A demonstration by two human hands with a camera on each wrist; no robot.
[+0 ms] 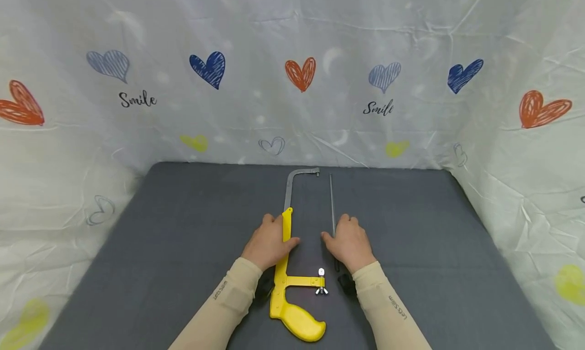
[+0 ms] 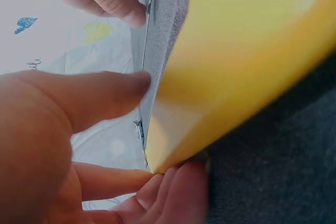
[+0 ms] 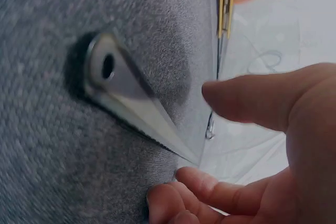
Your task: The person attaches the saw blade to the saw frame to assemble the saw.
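Yellow saw handle (image 1: 299, 322) lies nearest, at lower centre of the head view, on a grey tabletop (image 1: 183, 238). Just above it, a wing nut (image 1: 321, 290) sits at the end of the yellow cross arm. Left hand (image 1: 269, 243) at centre frame grips the yellow spine of the saw frame (image 1: 287, 228), thumb on one side, fingers on the other; the left wrist view confirms contact. Right hand (image 1: 349, 243), just right of centre, rests on the loose blade (image 1: 332, 202), fingers curled down onto it, thumb lifted clear. In the right wrist view the blade's holed end (image 3: 107, 66) lies flat on the cloth. Frame and blade run parallel, near but apart, toward the heart-printed backdrop (image 1: 292, 75) across the upper frame.
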